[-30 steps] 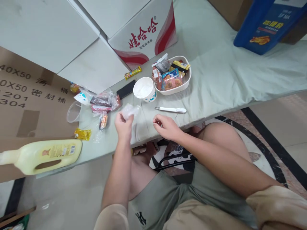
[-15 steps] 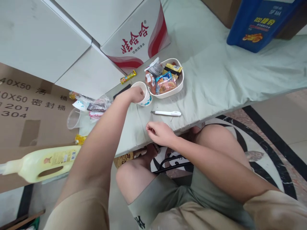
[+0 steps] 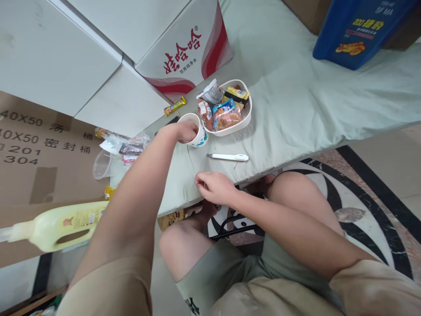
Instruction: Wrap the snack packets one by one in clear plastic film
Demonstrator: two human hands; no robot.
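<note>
My left hand (image 3: 187,131) reaches down into a white paper cup (image 3: 201,138) with a blue pattern. Its fingertips are hidden inside the cup, so whether they grip anything does not show. Close to the table's front edge, my right hand (image 3: 215,186) is closed, fingers curled; anything inside them is hidden. Beyond it lies a white utility knife (image 3: 229,157), untouched. A white oval bowl (image 3: 248,115) of packaged snacks stands against the right side of the cup. Behind the cup, a yellow-wrapped snack bar (image 3: 175,106) lies on the table, and a dark flat item (image 3: 171,120) is partly covered by my hand.
Large white boxes (image 3: 95,44) and a red-and-white carton (image 3: 184,55) stand at the back left. Clear wrappers (image 3: 133,145) and a plastic cup (image 3: 101,164) lie left, above a pale yellow bottle (image 3: 62,226). A blue jug (image 3: 358,37) stands far right on the green cloth (image 3: 296,96).
My left hand has sunk slightly deeper into the paper cup. My right hand has shifted a little to the left and stays closed. The bowl and utility knife stay put.
</note>
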